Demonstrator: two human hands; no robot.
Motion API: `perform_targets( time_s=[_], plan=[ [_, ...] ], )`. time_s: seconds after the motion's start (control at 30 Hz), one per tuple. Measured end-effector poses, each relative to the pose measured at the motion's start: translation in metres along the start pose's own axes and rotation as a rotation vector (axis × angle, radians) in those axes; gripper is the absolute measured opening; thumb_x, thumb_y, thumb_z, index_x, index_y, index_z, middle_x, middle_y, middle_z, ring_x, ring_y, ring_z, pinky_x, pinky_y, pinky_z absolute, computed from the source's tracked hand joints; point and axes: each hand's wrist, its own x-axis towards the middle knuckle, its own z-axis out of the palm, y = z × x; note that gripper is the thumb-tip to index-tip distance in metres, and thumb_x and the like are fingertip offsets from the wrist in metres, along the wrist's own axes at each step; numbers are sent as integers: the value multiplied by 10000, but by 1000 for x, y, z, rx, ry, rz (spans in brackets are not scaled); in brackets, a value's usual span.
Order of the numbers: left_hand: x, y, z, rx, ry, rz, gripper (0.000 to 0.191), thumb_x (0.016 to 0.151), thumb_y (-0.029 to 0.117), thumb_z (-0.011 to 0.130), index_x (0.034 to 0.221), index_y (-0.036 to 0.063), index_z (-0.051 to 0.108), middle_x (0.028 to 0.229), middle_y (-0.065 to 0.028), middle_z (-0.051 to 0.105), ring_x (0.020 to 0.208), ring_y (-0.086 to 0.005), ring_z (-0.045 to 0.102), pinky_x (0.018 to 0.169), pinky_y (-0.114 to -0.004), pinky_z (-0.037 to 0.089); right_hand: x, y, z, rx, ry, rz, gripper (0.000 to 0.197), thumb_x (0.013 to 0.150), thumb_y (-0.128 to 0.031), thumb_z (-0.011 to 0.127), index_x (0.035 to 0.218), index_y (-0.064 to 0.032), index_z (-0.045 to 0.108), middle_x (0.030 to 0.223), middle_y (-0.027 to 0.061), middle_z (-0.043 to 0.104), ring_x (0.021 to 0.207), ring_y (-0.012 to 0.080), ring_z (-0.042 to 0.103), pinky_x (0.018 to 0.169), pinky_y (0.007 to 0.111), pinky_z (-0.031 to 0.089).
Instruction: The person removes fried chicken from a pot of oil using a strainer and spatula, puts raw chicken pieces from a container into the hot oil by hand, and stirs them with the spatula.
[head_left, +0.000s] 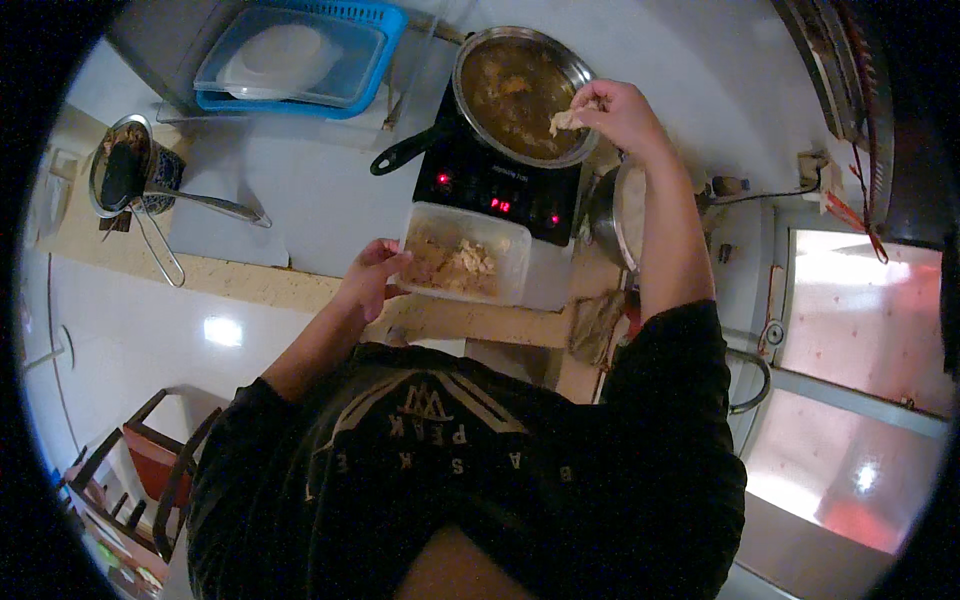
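My left hand (375, 279) grips the left end of a clear plastic container (517, 259), which holds pale food pieces (472, 259) and some brownish liquid. Over the right side of a steel frying pan (480, 124), my right hand (604, 112) pinches a pale, ragged piece of food (566, 121). Brown broth (510, 90) with bits in it fills much of the pan. The pan sits on a black induction cooktop (465, 195) with red lit digits, its black handle pointing left. Nearer my body than the cooktop is the container.
Left on the counter, a strainer (154, 251) and a metal-handled utensil (217, 202) rest at a patterned container (166, 176). A blue plastic basket (364, 97) with a clear lid (330, 64) stands at the back. A metal pot (611, 217) is beneath my right forearm.
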Motion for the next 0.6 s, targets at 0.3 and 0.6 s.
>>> perform_targets(
  time_s=[0.3, 0.6],
  plan=[
    [-3, 1, 7, -31, 58, 14, 132, 813, 128, 612, 889, 154, 507, 915, 12, 542, 843, -142, 539, 683, -347, 475, 83, 78, 8, -430, 55, 69, 123, 665, -146, 662, 774, -91, 644, 716, 74, 620, 686, 210, 598, 642, 324, 473],
    [-3, -1, 7, -49, 68, 14, 122, 806, 125, 614, 869, 156, 513, 950, 9, 550, 888, -155, 547, 727, -371, 485, 119, 129, 14, -627, 173, 35, 162, 724, -152, 608, 876, -123, 656, 877, 117, 643, 839, 263, 612, 759, 342, 478]
  ],
)
